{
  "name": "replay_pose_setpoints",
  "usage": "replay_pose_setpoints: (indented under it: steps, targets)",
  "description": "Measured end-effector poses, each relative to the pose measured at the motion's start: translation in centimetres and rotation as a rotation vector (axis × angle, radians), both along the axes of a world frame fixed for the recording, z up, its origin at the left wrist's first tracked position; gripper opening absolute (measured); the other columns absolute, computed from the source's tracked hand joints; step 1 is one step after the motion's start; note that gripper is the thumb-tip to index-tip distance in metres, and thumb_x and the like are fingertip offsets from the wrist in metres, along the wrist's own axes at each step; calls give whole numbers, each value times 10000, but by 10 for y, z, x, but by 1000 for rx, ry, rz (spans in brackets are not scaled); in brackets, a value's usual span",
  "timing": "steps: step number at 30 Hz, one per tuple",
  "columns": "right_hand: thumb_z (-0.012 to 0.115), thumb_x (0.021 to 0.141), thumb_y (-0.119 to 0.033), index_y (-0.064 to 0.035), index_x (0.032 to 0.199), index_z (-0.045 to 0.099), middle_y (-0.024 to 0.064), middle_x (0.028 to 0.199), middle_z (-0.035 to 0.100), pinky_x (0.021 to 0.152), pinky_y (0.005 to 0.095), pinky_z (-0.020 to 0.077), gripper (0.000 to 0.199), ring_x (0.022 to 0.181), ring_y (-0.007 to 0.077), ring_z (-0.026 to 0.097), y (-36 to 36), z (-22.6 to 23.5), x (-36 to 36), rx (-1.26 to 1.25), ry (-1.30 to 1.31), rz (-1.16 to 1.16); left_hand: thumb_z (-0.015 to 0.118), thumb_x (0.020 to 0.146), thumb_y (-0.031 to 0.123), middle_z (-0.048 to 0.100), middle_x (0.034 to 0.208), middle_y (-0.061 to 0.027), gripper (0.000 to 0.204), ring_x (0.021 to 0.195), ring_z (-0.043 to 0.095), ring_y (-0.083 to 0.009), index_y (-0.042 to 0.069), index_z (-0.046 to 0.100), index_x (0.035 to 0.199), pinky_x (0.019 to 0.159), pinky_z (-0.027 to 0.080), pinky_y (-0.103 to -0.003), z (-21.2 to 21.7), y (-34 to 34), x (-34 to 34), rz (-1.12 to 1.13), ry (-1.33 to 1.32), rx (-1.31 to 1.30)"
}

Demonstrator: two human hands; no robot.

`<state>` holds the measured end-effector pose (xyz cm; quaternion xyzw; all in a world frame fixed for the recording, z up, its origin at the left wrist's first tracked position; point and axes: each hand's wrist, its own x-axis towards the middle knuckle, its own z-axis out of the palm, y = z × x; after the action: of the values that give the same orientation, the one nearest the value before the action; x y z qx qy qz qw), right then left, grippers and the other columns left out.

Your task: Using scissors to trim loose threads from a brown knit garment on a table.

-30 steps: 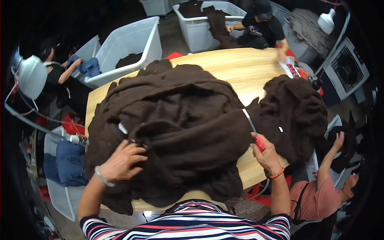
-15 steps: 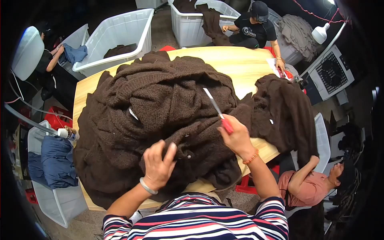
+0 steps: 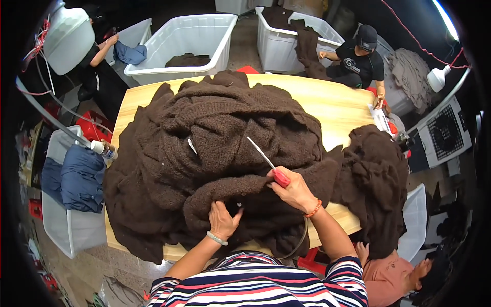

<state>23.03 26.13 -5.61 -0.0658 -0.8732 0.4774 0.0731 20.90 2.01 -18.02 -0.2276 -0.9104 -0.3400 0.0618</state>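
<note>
Working the near edge of a dark-brown knit pile (image 3: 230, 128), which covers the centre and left of the frame on a pale wooden desk (image 3: 337, 97). Left hand (image 3: 222, 224), lower centre: fingertips at a raised fold, thumb spread away, beside 1 small shiny fitting (image 3: 239, 204). Whether this grip pinches cloth, cannot tell. Right hand (image 3: 295, 193), right of centre: grip clenched round the red handle of a thin-shafted tool (image 3: 281, 177), its pale tip pointing up-left over the pile. Judgement: step in hand looks like arranging the fold, tool carried ready. Next move probably calls for a steady hold on the edge, with the shaft angled clear of the left fingers.

Hard to make out: tool's exact type; whether the right fingertips also catch cloth; number of pieces in the pile, since folds merge. White tag (image 3: 192, 146), left of centre, too small to read. 2nd brown heap (image 3: 378, 174), right of frame, hides part of a co-worker in a salmon top (image 3: 386, 276), lower right. Upper left, a lamp (image 3: 71, 38) partly covers another person (image 3: 106, 82).
</note>
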Motion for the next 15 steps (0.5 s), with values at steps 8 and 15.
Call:
replay_pose_setpoints:
  steps: [8, 15]
  targets:
    - [576, 850, 3, -54, 979, 612, -5, 738, 590, 611, 247, 481, 145, 651, 72, 574, 56, 45, 6, -81, 109, -178, 497, 669, -105, 578, 798, -58, 264, 754, 577, -195, 31, 594, 873, 728, 479, -299, 105, -3, -43, 9, 69, 444]
    - [592, 845, -27, -22, 994, 624, 41, 759, 618, 637, 273, 496, 152, 660, 127, 603, 134, 92, -80, 134, 435, -322, 600, 699, -113, 644, 961, -117, 296, 911, 625, -279, 12, 658, 960, 821, 497, -361, 204, -35, -135, -35, 913, 474]
